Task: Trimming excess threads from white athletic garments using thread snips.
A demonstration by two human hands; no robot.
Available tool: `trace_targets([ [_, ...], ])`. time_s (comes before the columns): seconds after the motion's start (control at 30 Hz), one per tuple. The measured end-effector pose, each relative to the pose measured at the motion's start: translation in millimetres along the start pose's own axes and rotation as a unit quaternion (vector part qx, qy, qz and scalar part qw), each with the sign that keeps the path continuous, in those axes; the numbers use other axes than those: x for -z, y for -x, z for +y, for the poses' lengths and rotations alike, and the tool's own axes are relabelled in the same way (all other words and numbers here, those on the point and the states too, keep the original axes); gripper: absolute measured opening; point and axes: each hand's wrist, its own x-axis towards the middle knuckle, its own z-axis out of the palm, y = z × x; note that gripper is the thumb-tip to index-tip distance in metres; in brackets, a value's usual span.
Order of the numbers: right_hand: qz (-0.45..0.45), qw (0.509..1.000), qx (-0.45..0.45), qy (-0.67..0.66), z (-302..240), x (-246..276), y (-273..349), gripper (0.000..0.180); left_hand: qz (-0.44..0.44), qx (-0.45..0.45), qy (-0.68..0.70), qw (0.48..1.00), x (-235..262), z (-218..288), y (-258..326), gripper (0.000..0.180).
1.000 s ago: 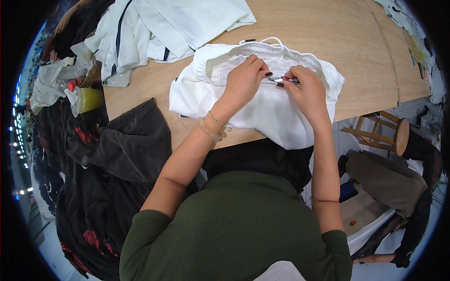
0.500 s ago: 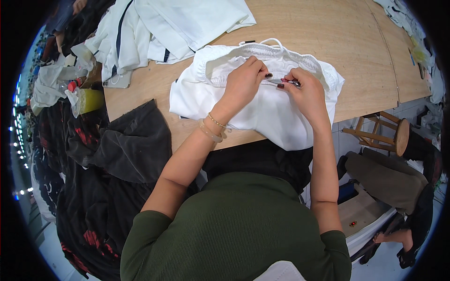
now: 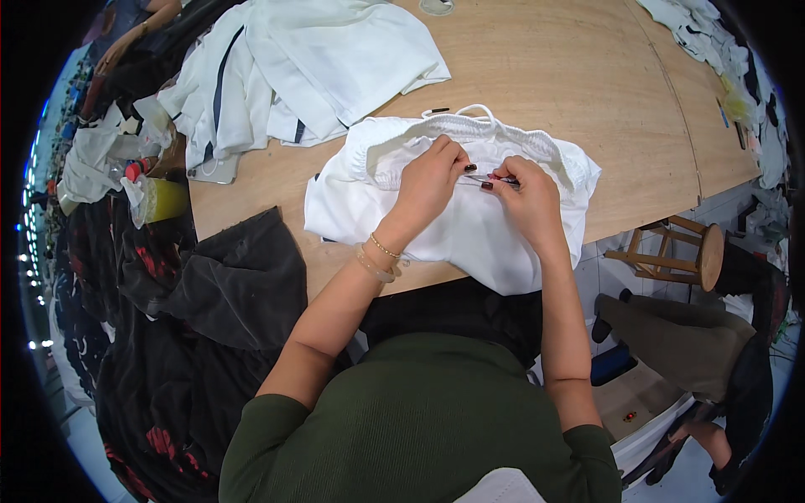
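Observation:
A white garment (image 3: 474,239) with a gathered elastic waistband lies at the table's near edge, its waist opening facing up. A white drawstring (image 3: 485,110) loops out at the far side of the waistband. My left hand (image 3: 426,183) has thumb and fingers pinched on the fabric at the near edge of the opening. Close beside it, my right hand (image 3: 530,201) grips a small pointed metal tool (image 3: 506,179) that looks like thread snips. Its tip points toward my left fingertips; the exact spot it touches is too small to make out.
White garments with dark stripes (image 3: 327,71) are piled at the far left, beside a phone (image 3: 216,170). Dark cloth (image 3: 251,268) hangs over the left edge near a cup of yellow drink (image 3: 163,201). A wooden stool (image 3: 708,256) and a seated person's leg (image 3: 679,344) are at right.
The whole view has shifted slightly, so the table and garment sit lower in it. Both hands stay together at the waistband, with the tool still in my right hand.

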Motion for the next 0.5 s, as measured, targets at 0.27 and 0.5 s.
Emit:
trace_targets([
  [0.27,0.044,0.998,0.032,0.039,-0.9,1.6,3.4,0.016,0.013,0.002,-0.016,1.0,-2.1,0.3,-2.2,0.009],
  [0.5,0.034,0.997,0.044,0.053,-1.2,-0.8,0.9,0.014,0.014,0.003,-0.008,1.0,-2.7,1.3,-1.2,0.009],
])
